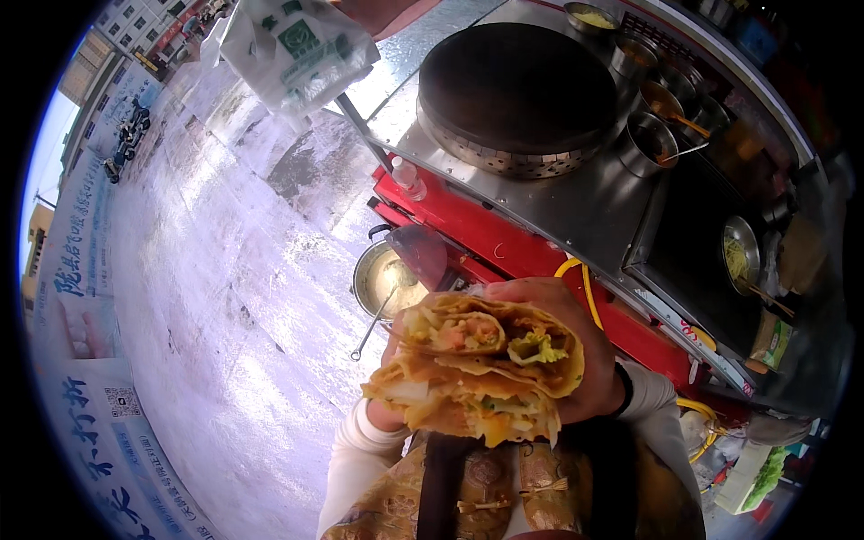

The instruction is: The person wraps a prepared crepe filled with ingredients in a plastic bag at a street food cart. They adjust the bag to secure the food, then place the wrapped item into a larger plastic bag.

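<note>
Close before me is a stuffed savoury crepe (472, 374), folded and cut across so that two stacked layers face the camera. Its filling shows lettuce, pale shreds and orange-pink pieces. My right hand (597, 378) wraps around the back and right side, a dark band at the wrist. At the lower left, my left hand (386, 413) supports the crepe, its fingers mostly hidden behind it. Below and beyond the crepe stands a metal pot of pale batter (385, 273), with a ladle (370, 337) resting in it.
A round black griddle (516, 88) sits on the steel cart top (567, 209). Sauce pots (646, 142) and a bowl of shreds (739, 253) stand to the right. A plastic bag (297, 54) hangs at upper left. A clear bottle (407, 179) stands on the red ledge (479, 233).
</note>
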